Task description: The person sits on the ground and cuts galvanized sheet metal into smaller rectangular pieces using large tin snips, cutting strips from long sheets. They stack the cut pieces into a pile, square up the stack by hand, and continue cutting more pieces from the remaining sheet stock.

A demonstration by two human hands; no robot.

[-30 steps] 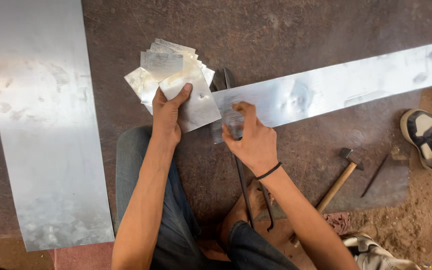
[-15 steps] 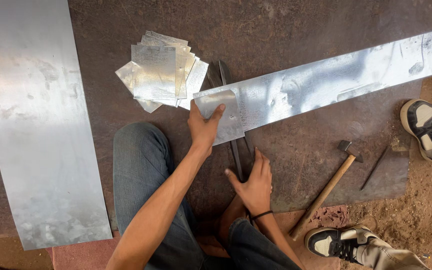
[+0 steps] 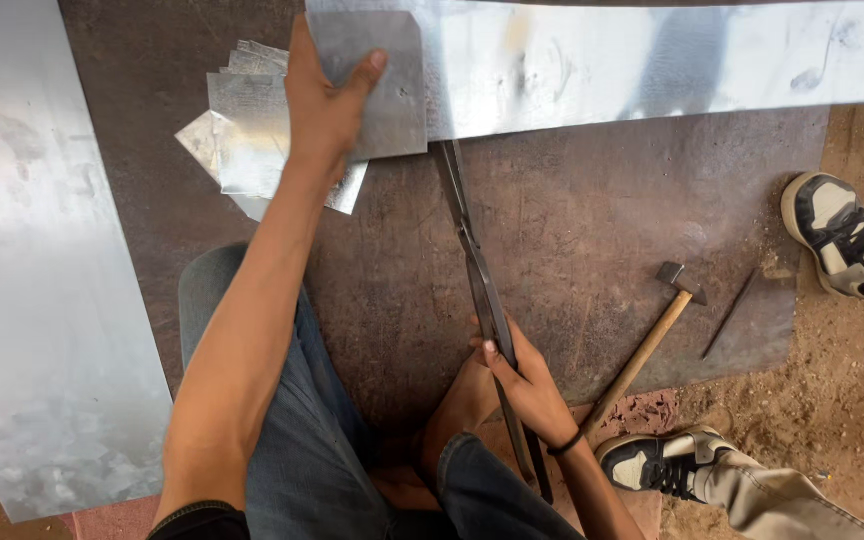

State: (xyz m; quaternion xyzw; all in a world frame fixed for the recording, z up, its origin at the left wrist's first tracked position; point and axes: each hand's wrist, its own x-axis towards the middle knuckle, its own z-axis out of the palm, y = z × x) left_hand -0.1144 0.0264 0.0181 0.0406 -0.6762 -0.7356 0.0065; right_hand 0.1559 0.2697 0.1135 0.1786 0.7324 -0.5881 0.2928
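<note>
Left hand: your left hand (image 3: 327, 100) lies flat, fingers spread, pressing on the cut end of the long metal strip (image 3: 592, 65); it pins the sheet rather than closing round it.
Right hand: your right hand (image 3: 522, 385) is wrapped tight around the handles of the long shears (image 3: 482, 300).
Shears: the blades run up and away from your right grip, and their tips meet the strip's lower edge just right of your left hand.
Cut pieces: a stack of small metal squares (image 3: 242, 130) lies under and just left of your left hand.
Big sheet: a wide metal sheet (image 3: 42, 280) lies well left of your left arm.
Hammer: a wooden-handled hammer (image 3: 647, 350) rests just right of your right hand.
</note>
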